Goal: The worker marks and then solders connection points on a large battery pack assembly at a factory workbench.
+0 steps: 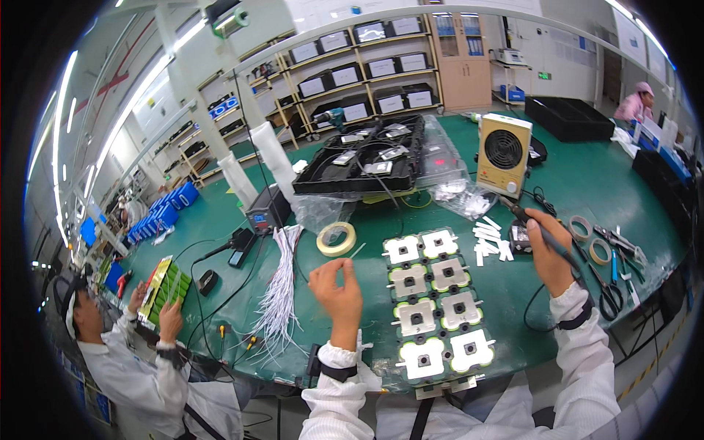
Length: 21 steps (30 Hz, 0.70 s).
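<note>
My left hand [337,295] is closed in a pinch left of the battery module, with a short thin pale stick [358,251] poking out from its fingertips. In my right hand [550,248] is a soldering iron [519,211], its tip pointing up and left toward the base of the beige fan unit [504,154]. The battery module [416,318] lies in front of me between both hands. Square metal plates with dark centres cover its top in two columns. Small white strips [487,236] lie loose between the module and the fan unit.
A tape roll [336,240] and a bundle of white wires [277,301] lie to the left. Scissors [610,299], pliers and more tape rolls [600,252] are at right. A black tray [359,158] stands behind. At far left a co-worker [125,352] handles a green-yellow pack [167,290].
</note>
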Available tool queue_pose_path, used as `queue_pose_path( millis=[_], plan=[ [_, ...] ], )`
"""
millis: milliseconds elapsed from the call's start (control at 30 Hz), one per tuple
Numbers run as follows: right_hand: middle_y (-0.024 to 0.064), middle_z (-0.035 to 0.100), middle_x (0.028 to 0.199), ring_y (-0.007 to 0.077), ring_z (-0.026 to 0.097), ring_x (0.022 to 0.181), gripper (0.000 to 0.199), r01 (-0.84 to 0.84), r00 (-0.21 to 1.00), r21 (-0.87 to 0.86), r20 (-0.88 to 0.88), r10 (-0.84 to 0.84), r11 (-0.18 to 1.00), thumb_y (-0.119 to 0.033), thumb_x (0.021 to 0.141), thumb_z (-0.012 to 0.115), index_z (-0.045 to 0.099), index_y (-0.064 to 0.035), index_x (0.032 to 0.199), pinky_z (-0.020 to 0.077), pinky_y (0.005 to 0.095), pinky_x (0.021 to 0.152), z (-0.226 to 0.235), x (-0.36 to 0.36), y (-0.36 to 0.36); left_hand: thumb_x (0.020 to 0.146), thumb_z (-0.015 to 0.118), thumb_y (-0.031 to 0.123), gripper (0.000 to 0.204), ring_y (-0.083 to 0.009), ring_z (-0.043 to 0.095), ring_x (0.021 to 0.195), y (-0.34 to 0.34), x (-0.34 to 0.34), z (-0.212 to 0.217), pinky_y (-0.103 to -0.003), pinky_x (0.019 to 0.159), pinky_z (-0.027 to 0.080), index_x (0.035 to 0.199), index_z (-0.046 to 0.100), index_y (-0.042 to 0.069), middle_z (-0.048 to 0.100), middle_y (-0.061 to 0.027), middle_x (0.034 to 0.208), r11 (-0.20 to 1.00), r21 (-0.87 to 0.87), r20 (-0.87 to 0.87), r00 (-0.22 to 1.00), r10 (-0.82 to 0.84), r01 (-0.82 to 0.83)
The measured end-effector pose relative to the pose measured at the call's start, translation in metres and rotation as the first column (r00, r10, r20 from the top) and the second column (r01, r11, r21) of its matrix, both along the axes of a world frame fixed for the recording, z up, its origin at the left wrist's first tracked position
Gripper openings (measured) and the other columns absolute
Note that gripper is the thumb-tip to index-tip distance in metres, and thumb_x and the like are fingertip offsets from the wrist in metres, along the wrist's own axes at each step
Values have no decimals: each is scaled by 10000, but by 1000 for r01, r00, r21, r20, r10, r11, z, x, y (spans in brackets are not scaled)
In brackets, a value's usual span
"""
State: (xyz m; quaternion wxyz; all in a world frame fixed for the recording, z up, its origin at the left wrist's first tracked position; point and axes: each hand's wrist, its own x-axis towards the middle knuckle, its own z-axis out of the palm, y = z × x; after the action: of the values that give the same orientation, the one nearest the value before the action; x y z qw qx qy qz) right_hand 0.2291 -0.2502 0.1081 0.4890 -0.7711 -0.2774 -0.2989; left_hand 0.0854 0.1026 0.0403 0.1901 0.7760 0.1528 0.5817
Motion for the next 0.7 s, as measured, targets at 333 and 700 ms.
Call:
queue_pose_path(
  millis=[333, 700],
  plan=[
    [100, 719, 947, 162, 693, 904, 279, -626, 672, 188, -362, 646, 756, -180, 1027, 572, 714, 59, 1049, 554, 307, 835, 68, 6, 108, 877, 690, 38, 62, -266, 608, 911, -4, 0, -17, -388, 885, 442, 932, 670, 58, 698, -82, 931, 979, -38, 78, 977, -197, 201],
    [54, 704, 866, 100, 612, 790, 249, -686, 682, -83, -423, 597, 723, -172, 998, 620, 738, 33, 1073, 495, 274, 707, 53, -9, 130, 834, 723, 50, 123, -273, 592, 921, 0, 4, -20, -391, 850, 417, 935, 660, 81, 697, -54, 967, 968, 8, 74, 965, -251, 251]
  ],
)
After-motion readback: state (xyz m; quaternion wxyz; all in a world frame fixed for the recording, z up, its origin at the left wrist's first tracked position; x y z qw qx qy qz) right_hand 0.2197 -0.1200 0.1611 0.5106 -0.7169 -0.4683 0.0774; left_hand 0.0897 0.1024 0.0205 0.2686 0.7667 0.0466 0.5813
